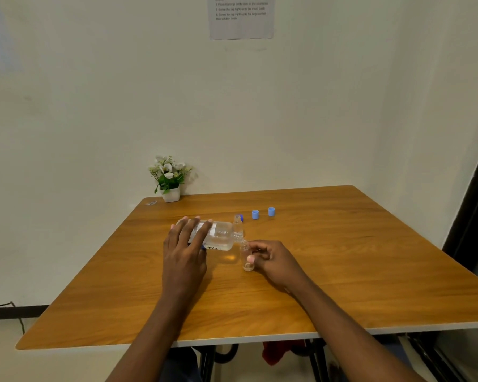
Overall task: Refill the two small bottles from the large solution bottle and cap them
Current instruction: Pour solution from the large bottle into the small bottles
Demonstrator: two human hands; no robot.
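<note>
We see a wooden tabletop (342,271) against a pale wall (94,92), potted flowers (169,176) at its far corner, a printed sheet (241,16) above.

Wall notice (242,16) cut off at top, print unreadable, dark blue cap (241,216) partly behind far small bottle (237,221)

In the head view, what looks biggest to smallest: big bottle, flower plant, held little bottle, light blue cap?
Big bottle and flower plant: about alike, plant farther, so tied.
Little bottle.
Light blue cap.
</note>
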